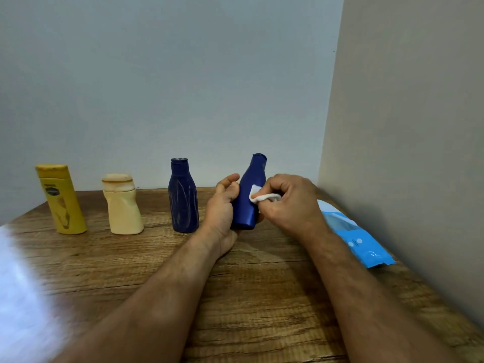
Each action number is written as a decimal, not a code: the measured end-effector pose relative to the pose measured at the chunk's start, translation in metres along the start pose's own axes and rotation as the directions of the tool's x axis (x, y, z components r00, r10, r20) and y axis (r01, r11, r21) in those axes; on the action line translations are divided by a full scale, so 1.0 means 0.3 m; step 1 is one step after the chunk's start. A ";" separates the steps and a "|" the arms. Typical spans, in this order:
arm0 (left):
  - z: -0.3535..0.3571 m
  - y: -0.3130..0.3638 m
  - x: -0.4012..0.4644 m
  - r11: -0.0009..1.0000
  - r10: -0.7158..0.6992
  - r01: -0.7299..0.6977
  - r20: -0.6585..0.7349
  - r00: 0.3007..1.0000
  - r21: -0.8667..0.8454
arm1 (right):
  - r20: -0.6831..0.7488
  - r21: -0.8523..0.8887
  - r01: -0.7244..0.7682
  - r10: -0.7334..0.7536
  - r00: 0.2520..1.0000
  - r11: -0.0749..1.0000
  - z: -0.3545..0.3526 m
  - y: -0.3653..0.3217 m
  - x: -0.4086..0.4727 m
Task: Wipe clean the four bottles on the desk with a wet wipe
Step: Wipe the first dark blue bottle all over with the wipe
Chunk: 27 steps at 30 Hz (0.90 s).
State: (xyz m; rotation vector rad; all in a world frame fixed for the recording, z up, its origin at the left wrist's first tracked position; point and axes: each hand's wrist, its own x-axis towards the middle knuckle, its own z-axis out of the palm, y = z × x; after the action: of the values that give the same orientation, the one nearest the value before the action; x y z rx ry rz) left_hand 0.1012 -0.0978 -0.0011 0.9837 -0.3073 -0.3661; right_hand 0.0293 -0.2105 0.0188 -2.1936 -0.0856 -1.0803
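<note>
My left hand (222,208) grips a blue bottle (250,179) from behind, lifted just above the wooden desk (235,297) and tilted a little to the right. My right hand (290,200) pinches a white wet wipe (263,196) and presses it against the bottle's right side. Three bottles stand in a row to the left: a dark blue one with smears (183,197), a dented cream one (121,204) and a yellow one (61,200).
A blue pack of wet wipes (356,237) lies on the desk at the right, against a beige side wall (406,127). A grey back wall rises behind the bottles. A blurred white patch (23,284) covers the desk's left front.
</note>
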 end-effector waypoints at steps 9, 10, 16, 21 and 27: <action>0.007 -0.019 -0.025 0.971 -0.200 0.174 0.160 0.967 0.164 | -0.303 -0.016 -0.174 0.161 0.939 0.985 0.007 0.040 0.042; 0.003 -0.020 -0.024 0.972 -0.178 0.145 0.182 0.967 0.183 | -0.322 -0.002 -0.179 0.169 0.932 0.984 0.005 0.041 0.043; -0.022 -0.015 -0.008 0.971 -0.044 -0.005 0.201 0.979 0.237 | -0.138 0.017 -0.097 0.098 0.986 0.995 -0.011 0.020 0.021; -0.033 -0.025 -0.007 0.886 0.133 -0.206 0.199 0.971 0.416 | -0.186 -0.148 0.037 -0.065 0.980 0.988 0.002 0.011 0.011; 0.006 -0.052 -0.024 0.862 0.219 -0.296 0.225 0.949 0.412 | -0.387 -0.108 0.003 -0.045 0.921 0.994 -0.002 0.013 0.020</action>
State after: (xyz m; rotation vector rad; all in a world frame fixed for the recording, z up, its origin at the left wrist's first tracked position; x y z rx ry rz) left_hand 0.0915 -0.1040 -0.0140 1.3412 -0.6956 -0.1318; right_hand 0.0341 -0.2153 0.0214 -2.0276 0.1246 -1.5454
